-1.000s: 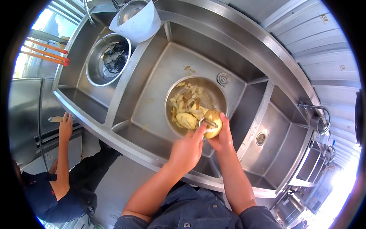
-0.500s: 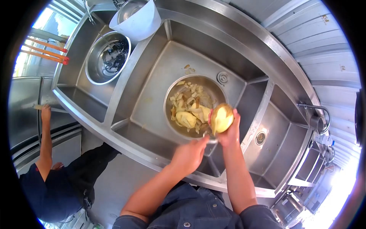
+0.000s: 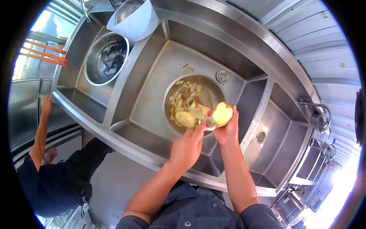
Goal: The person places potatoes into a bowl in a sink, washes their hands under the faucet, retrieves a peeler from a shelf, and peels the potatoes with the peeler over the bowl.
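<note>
My right hand (image 3: 228,131) holds up a partly peeled potato (image 3: 222,114) with brown skin left along its upper edge. My left hand (image 3: 187,148), somewhat blurred, is closed around a peeler (image 3: 209,126), whose metal head is close to the potato's lower left side; whether it touches, I cannot tell. Both hands are above the near right rim of a round metal bowl (image 3: 165,105). Inside the bowl lie yellow peeled potatoes (image 3: 185,119) and many loose peelings (image 3: 192,89).
The bowl stands in a large steel sink (image 3: 150,82). Peel scraps (image 3: 187,69) lie near the drain (image 3: 222,76). Water runs into a metal basin (image 3: 90,72) at left, below a white container (image 3: 137,24). Another person (image 3: 57,183) stands at far left, one arm extended.
The peeler and left hand have shifted slightly up and left. The potato has been turned and shows more peeled surface. A water stream now runs visibly into the left basin.
</note>
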The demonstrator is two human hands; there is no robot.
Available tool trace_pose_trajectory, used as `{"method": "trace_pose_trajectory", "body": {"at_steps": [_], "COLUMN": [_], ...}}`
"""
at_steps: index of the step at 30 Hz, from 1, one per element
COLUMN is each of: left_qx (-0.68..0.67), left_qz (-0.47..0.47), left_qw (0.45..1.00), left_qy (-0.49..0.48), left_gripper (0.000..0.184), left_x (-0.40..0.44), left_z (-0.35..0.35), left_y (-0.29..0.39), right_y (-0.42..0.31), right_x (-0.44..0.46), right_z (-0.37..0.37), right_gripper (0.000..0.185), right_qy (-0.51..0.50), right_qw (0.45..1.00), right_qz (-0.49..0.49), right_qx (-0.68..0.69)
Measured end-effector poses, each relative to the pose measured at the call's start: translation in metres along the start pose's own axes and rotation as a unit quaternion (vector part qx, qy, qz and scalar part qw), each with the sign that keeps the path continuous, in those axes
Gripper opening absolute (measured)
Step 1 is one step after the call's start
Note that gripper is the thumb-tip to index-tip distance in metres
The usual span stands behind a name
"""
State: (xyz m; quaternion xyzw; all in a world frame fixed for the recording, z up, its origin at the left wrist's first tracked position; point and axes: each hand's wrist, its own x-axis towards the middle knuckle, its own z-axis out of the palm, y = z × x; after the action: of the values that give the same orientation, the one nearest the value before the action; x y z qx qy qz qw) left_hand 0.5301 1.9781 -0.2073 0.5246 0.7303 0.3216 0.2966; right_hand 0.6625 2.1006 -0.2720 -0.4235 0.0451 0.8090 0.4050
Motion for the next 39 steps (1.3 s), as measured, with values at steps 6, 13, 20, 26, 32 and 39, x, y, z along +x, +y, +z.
{"method": "trace_pose_trajectory", "body": {"at_steps": [6, 13, 20, 26, 32, 39], "left_qx": [0.005, -0.074, -0.049, -0.059, -0.041, -0.052], "left_qz": [-0.030, -0.027, -0.055, -0.057, -0.083, -0.075], "left_qw": [0.996, 0.997, 0.993, 0.992, 0.994, 0.994], "left_qy": [-0.082, -0.011, -0.089, -0.098, -0.055, -0.065], "left_gripper": [0.046, 0.040, 0.041, 0.039, 0.036, 0.040], "left_x": [-0.024, 0.034, -0.002, -0.022, 0.037, -0.022], "left_z": [0.014, -0.010, 0.006, 0.003, -0.011, 0.003], "left_y": [-0.012, -0.002, 0.007, 0.001, 0.002, -0.001], "right_y": [-0.012, -0.004, -0.001, -0.010, 0.007, 0.001], "right_x": [-0.004, -0.021, -0.006, -0.012, -0.018, -0.005], "right_z": [0.000, -0.015, -0.030, -0.013, -0.016, -0.019], "right_gripper": [0.058, 0.073, 0.058, 0.051, 0.055, 0.053], "right_qy": [0.002, -0.094, -0.064, -0.104, -0.105, -0.127], "right_qw": [1.000, 0.993, 0.992, 0.992, 0.992, 0.992], "right_qz": [0.010, 0.040, -0.008, 0.012, 0.017, -0.003], "right_qx": [-0.007, -0.051, -0.109, -0.073, -0.073, -0.029]}}
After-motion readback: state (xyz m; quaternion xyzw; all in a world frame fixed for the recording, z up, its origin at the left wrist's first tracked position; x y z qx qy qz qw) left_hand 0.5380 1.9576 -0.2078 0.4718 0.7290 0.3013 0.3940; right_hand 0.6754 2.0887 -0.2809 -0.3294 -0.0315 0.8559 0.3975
